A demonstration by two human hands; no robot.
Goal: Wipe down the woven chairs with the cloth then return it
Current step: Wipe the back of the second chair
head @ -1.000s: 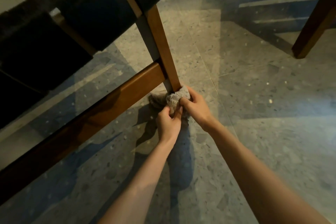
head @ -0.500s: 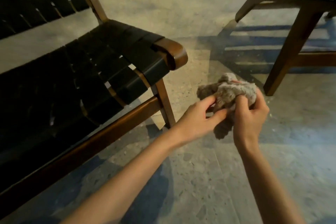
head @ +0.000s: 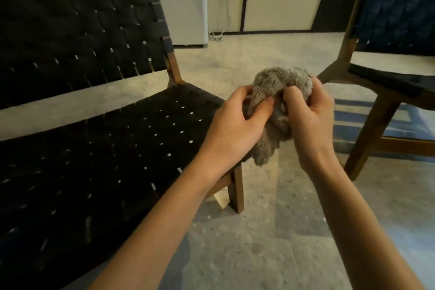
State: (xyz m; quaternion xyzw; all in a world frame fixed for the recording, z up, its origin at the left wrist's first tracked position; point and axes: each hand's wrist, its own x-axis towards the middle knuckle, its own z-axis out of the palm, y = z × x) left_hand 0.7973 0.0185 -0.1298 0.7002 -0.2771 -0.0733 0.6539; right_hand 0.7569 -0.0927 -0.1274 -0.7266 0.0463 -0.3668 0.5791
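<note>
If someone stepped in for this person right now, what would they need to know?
Left hand: grips the cloth.
Right hand: grips it too, bunching it up.
Cloth: held in the air between the left chair and the right chair, touching neither.
Done: a second ago the cloth was rubbing the left chair's front leg near the floor.
Left: probably the right chair, though what is already wiped does not show; then return the cloth.
</note>
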